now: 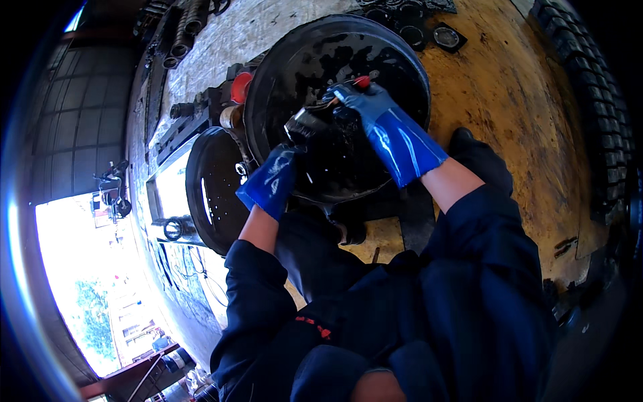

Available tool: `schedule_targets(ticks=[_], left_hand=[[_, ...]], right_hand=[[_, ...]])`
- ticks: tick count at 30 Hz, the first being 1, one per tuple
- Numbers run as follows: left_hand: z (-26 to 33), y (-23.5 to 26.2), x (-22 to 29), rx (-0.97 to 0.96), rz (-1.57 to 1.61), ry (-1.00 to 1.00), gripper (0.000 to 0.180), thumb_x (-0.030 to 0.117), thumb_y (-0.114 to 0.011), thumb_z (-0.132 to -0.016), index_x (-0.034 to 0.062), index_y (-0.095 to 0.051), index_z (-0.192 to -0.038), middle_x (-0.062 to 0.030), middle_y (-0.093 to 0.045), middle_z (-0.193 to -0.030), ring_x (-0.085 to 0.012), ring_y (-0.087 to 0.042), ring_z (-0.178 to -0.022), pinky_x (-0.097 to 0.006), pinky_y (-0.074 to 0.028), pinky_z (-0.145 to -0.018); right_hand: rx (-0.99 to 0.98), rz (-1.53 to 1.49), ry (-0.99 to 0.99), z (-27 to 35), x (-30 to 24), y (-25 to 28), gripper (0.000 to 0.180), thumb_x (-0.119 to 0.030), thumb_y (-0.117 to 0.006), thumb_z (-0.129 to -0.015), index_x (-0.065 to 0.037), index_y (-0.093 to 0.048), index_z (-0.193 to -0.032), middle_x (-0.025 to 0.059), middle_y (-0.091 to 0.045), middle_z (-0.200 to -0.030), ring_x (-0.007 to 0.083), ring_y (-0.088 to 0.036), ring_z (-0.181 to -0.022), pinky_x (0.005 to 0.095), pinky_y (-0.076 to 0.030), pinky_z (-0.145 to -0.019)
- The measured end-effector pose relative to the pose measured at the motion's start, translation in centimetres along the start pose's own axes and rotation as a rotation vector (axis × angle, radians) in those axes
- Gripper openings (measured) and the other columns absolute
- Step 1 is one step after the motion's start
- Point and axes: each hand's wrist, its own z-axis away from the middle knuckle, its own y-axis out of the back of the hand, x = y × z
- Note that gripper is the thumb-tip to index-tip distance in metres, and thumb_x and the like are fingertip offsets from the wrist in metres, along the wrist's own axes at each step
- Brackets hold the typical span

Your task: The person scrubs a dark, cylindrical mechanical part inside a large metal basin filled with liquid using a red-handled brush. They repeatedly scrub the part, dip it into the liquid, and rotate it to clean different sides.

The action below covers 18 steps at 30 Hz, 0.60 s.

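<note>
Both my hands wear blue rubber gloves and work over a large round black tub (pixel 263 90) with dark wet liquid in it. My right hand (pixel 395 130) is closed round the handle of a paintbrush (pixel 308 123), whose red end sticks out above the fist. The wide, pale bristles point left, toward my other hand. My left hand (pixel 271 177) is at the tub's near left side, fingers curled in around something dark that I cannot make out against the black liquid. The brush's bristles are just above those fingers.
A smaller round black pan (pixel 218 191) stands left of the tub. A red round part (pixel 241 87) sits by the tub's left rim. Coil springs (pixel 184 40) lie at the far left, dark ring-shaped parts (pixel 447 37) at the far right. A large tyre (pixel 589 100) stands along the right.
</note>
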Motion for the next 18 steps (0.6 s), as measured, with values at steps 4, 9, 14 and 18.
schedule_targets(ticks=[4, 9, 14, 18], left_hand=[[-0.5, -5.2, -1.1, -0.088, 0.018, -0.049, 0.041, 0.036, -0.05, -0.1, 0.0043, -0.066, -0.121, -0.0215, -0.065, -0.123, -0.0357, -0.062, -0.115, -0.04, -0.05, -0.097], [-0.4, -7.6, -2.2, -0.102, 0.029, -0.077, 0.04, 0.035, -0.05, -0.1, 0.0043, -0.065, -0.121, -0.0213, -0.065, -0.123, -0.0354, -0.062, -0.116, -0.04, -0.049, -0.097], [-0.9, -8.5, -3.3, -0.094, 0.062, -0.103, 0.04, 0.034, -0.049, -0.1, 0.0043, -0.065, -0.121, -0.0211, -0.065, -0.124, -0.0351, -0.062, -0.116, -0.04, -0.049, -0.097], [-1.3, -8.6, -3.7, -0.089, 0.085, -0.109, 0.039, 0.033, -0.049, -0.1, 0.0044, -0.065, -0.121, -0.0209, -0.065, -0.124, -0.0349, -0.062, -0.116, -0.039, -0.049, -0.097]], right_hand=[[-0.324, 1.179, -0.272, 0.7, -0.9, -0.9, 0.042, -0.045, -0.071, -0.085, -0.012, -0.073, -0.111, 0.0101, -0.073, -0.105, 0.0217, -0.067, -0.102, 0.0368, -0.049, -0.097], [0.203, 1.088, -0.34, -0.3, 1.8, 3.2, 0.041, -0.043, -0.066, -0.088, -0.007, -0.073, -0.107, 0.0141, -0.074, -0.096, 0.0245, -0.07, -0.09, 0.0353, -0.053, -0.086], [0.403, 0.864, -0.353, 0.2, 0.4, 2.8, 0.052, -0.043, -0.07, -0.088, 0.002, -0.069, -0.113, 0.0162, -0.074, -0.101, 0.0217, -0.07, -0.089, 0.0338, -0.053, -0.084], [0.119, 0.802, -0.215, -1.6, 4.3, 1.7, 0.048, -0.041, -0.074, -0.086, 0.002, -0.07, -0.109, 0.0144, -0.073, -0.098, 0.0183, -0.068, -0.089, 0.0322, -0.052, -0.083]])
